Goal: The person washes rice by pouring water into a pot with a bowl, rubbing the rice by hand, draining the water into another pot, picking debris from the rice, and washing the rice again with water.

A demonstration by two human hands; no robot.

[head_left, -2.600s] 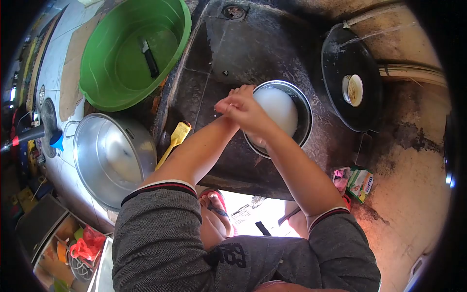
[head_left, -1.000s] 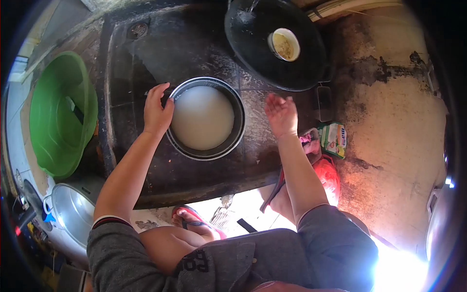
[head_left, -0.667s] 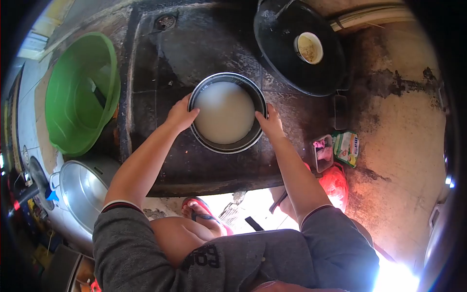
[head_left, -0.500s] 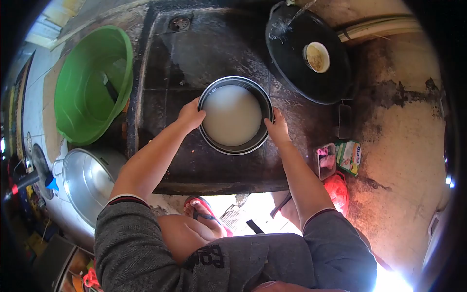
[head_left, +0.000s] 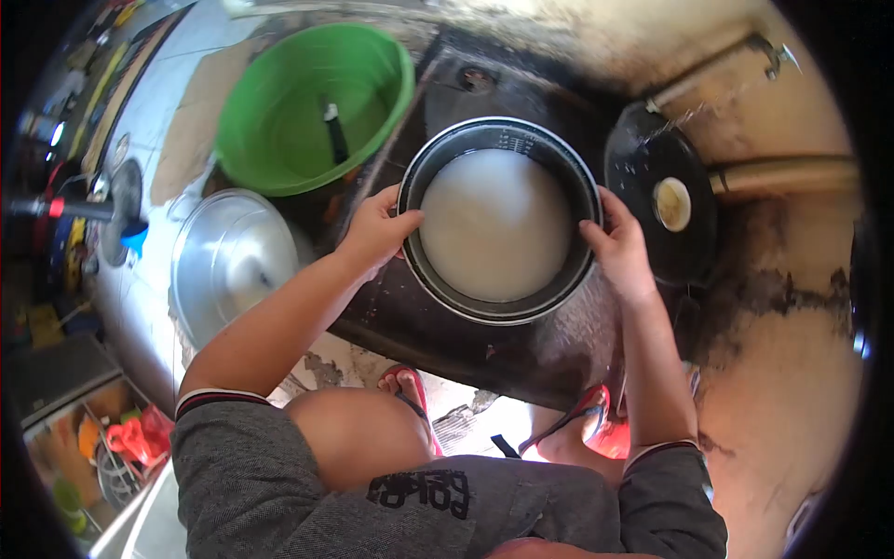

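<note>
Between my two hands is a dark rice cooker pot [head_left: 421, 270] with measuring marks on its inner wall. Cloudy white water [head_left: 498, 228] fills much of it; whatever lies at the bottom is hidden. My left hand [head_left: 377, 228] grips the left rim, thumb over the edge and fingers against the outside. On the opposite side my right hand [head_left: 621, 244] holds the rim in the same way. The pot is held up above the dark sink slab [head_left: 428, 326], roughly level.
A green basin [head_left: 242, 149] with a black-handled utensil [head_left: 335, 135] inside stands at the upper left. Below it is a large silver metal pot [head_left: 200, 279]. Water runs from a tap [head_left: 773, 61] into a black tub [head_left: 643, 252] holding a small white-rimmed cup [head_left: 672, 205]. A drain [head_left: 477, 79] lies behind.
Both hands have raised the pot off the slab, so it appears larger and closer. My view has swung left, shifting the green basin and the black tub rightward in the picture.
</note>
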